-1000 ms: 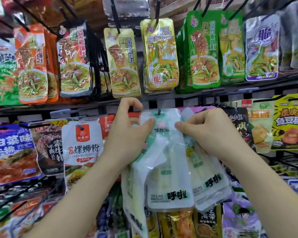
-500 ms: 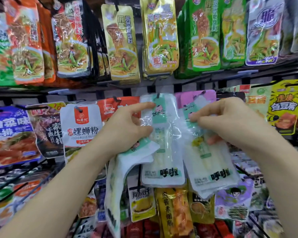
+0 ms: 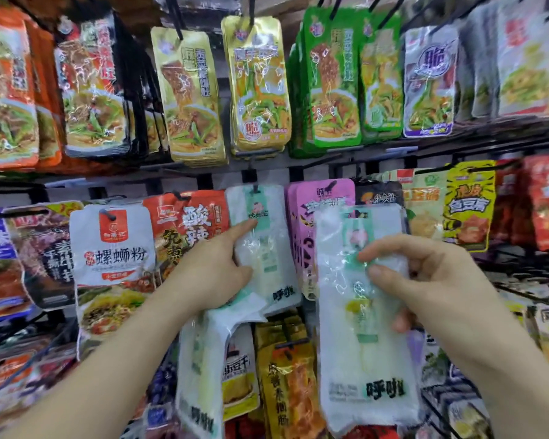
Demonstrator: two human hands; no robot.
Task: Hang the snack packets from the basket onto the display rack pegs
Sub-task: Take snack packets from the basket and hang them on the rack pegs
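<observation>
Nearest, the right hand [image 3: 425, 280] pinches the held packet [image 3: 355, 359] about its middle, thumb and forefinger on the front and the other fingers curled behind, showing pink through the clear film. This packet is clear with a mint strip and black print at the foot; it stands nearly upright in the air, on no peg, its top edge overlapping the pink packets [image 3: 324, 210] behind it. To the left, the left hand [image 3: 210, 270] does two things at once: its lower fingers curl round the folded top of a spare packet [image 3: 200, 369] of the same kind, which droops below the palm, while its forefinger is stretched out straight and touches the hung packet [image 3: 267, 217]. That hung packet is on a peg [image 3: 256, 189] in the middle row, flat against the rack, between a red packet [image 3: 187, 223] and the pink ones. Further left hangs a white noodle packet [image 3: 111, 248]; to the right, well apart, a yellow packet [image 3: 468, 204]. Beyond, above the black rack bar [image 3: 425, 147], the top row carries gold packets [image 3: 257, 83] and green packets [image 3: 330, 80] on their own pegs. The edges of the view are blurred.
</observation>
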